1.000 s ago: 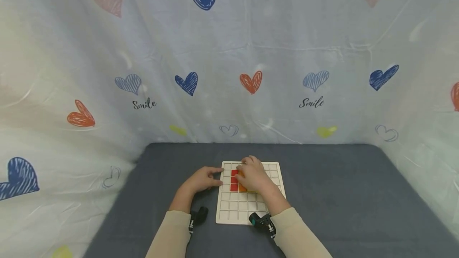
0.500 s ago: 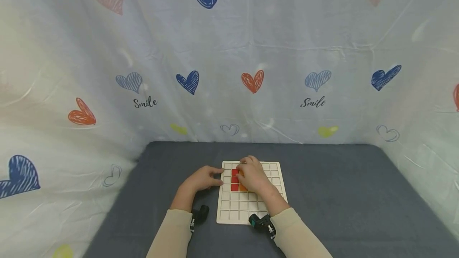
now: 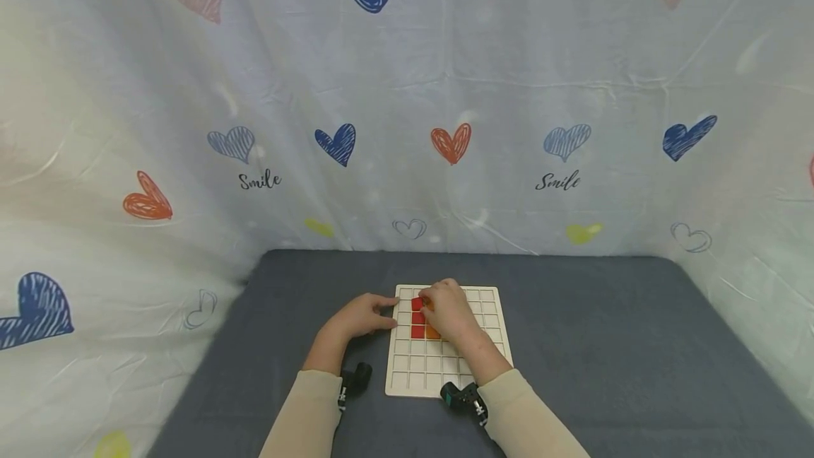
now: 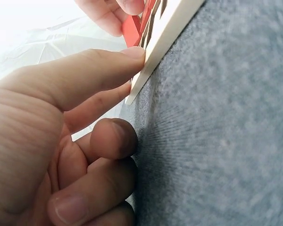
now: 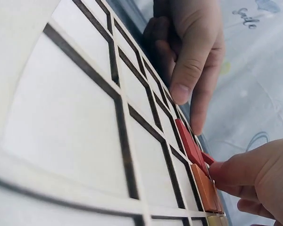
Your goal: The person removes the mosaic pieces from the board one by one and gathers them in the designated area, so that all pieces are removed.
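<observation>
A pale wooden grid board lies on the dark cloth, with red tiles in one column and orange tiles in the column beside it. My right hand is over the board and pinches a red tile, which stands tilted out of its cell in the left wrist view. Part of the coloured tiles is hidden under this hand; a yellow tile peeks out in the right wrist view. My left hand touches the board's left edge with thumb and index finger, its other fingers loosely bent.
Dark grey cloth covers the table around the board. A pale curtain printed with hearts hangs behind and at the sides. Each wrist carries a small black camera.
My right fingers have shifted slightly toward the red column, and the far red tile now sits tilted. The left hand stays at the board's edge. The head view has tilted slightly.
</observation>
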The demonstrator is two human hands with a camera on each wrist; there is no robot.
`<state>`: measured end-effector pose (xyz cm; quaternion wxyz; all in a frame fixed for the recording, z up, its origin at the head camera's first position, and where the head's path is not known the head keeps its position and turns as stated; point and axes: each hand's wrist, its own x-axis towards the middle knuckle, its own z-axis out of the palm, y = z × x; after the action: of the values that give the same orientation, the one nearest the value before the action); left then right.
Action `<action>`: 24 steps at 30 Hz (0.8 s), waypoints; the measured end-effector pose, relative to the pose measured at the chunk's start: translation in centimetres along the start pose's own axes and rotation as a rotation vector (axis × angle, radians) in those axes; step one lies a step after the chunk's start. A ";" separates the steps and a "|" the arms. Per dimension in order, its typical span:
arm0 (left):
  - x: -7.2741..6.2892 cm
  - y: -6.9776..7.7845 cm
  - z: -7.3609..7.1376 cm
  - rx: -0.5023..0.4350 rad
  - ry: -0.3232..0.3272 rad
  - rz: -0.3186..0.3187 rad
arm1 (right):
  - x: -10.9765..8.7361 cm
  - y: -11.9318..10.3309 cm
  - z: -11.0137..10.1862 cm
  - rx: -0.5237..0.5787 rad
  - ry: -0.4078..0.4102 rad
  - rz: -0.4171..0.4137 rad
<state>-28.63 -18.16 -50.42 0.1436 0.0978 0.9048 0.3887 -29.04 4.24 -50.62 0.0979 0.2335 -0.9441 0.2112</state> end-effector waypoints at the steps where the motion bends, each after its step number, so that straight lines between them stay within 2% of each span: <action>1: 0.0 0.1 0.0 -0.001 0.000 0.000 | 0.0 0.0 0.0 -0.005 0.006 0.001; 4: 0.0 0.2 0.1 0.003 0.002 0.005 | -0.2 0.1 -0.3 0.009 0.033 -0.003; 8: 0.0 0.3 0.2 0.010 -0.002 0.009 | -0.3 0.2 -1.0 0.105 0.045 0.023; 17: -0.1 0.5 0.2 0.027 -0.004 -0.024 | -0.7 0.5 -3.8 0.301 0.027 0.142; 24: -0.1 0.3 0.2 0.021 0.012 -0.018 | -1.6 1.4 -6.4 0.354 0.067 0.201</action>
<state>-28.45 -17.80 -50.29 0.1407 0.0889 0.9105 0.3785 -27.75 8.85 -45.89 0.0650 0.1446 -0.9070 0.3902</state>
